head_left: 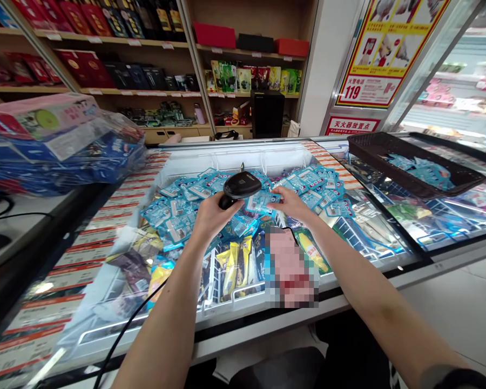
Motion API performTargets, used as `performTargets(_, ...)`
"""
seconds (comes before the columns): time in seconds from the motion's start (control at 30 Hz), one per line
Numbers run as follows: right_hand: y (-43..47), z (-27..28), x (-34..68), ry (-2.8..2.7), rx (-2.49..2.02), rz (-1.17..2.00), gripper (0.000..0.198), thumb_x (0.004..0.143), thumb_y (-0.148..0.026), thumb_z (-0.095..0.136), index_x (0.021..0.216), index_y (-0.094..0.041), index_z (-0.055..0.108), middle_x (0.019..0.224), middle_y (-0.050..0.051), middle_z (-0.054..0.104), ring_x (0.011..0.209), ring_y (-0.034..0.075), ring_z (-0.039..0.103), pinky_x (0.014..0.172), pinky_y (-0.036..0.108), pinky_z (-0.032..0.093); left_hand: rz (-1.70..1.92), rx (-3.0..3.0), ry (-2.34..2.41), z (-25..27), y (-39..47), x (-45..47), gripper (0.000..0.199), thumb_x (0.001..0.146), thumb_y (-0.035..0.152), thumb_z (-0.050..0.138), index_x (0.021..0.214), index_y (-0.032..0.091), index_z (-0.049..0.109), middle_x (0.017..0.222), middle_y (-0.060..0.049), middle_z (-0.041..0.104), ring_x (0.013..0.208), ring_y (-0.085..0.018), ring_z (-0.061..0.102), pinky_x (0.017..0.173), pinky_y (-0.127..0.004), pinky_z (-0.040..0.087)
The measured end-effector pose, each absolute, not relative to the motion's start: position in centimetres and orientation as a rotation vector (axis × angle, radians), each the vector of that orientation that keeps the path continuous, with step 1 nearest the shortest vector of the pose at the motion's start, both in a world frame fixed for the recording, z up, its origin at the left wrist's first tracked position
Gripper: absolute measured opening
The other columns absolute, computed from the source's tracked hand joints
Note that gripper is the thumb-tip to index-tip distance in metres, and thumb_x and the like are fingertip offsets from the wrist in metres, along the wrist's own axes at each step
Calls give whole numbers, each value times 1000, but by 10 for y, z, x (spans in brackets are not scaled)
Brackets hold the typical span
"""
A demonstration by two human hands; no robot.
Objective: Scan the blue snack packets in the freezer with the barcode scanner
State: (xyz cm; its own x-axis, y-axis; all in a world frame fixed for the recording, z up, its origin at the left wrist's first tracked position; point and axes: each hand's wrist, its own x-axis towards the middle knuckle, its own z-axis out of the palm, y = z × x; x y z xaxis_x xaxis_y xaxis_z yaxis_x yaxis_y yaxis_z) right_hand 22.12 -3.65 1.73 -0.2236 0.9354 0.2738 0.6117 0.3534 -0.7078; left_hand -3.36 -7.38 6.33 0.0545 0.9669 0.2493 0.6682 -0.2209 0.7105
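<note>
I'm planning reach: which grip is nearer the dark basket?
Right. The right grip, on a blue packet, is left of the dark basket; the left grip, around the black scanner, is farther left.

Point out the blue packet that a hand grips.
The packet in the right hand, beside the black scanner; the others lie on the freezer or in the basket.

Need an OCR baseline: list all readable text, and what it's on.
"火警电话": poster
"119": poster, just under that
"灭火器放置点": red sign; its lower line is too small to read
Too small or blurred: the poster's other lines, price labels, blue packets, pink box, shelf goods.
</note>
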Motion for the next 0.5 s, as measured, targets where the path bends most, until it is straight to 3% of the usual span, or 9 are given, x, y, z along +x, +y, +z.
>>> performTargets(0.13,-38,18,231,-1714,-1346,859,50,78,-47,70,115,-18,54,89,4,68,60,17,63,59,32,51,987,1950,1618,65,-75,-35,43,73,60,63,78,17,64,56,-3,58,54,-17,51,48,-24,30)
performTargets(0.23,-39,18,234,-1597,-1294,995,54,76,-48,72,117,-21,50,80,1,65,59,21,67,56,34,54,969,1962,1606,65,-74,-36,44,73,61,62,79,17,64,56,-2,57,53,-16,51,48,-24,30)
performTargets(0.37,-37,19,230,-1524,-1206,991,37,75,-48,72,94,-23,52,76,0,60,68,27,72,56,36,55,977,1930,1597,64,-73,-34,46,73,61,63,80,16,65,57,-1,58,53,-15,51,48,-24,31)
performTargets(0.5,-37,20,226,-1353,-1186,1000,30,75,-39,71,83,-23,47,75,-1,57,70,26,72,59,38,58,941,1904,1544,67,-75,-32,46,72,60,65,83,16,65,56,-1,58,51,-16,52,47,-24,32)
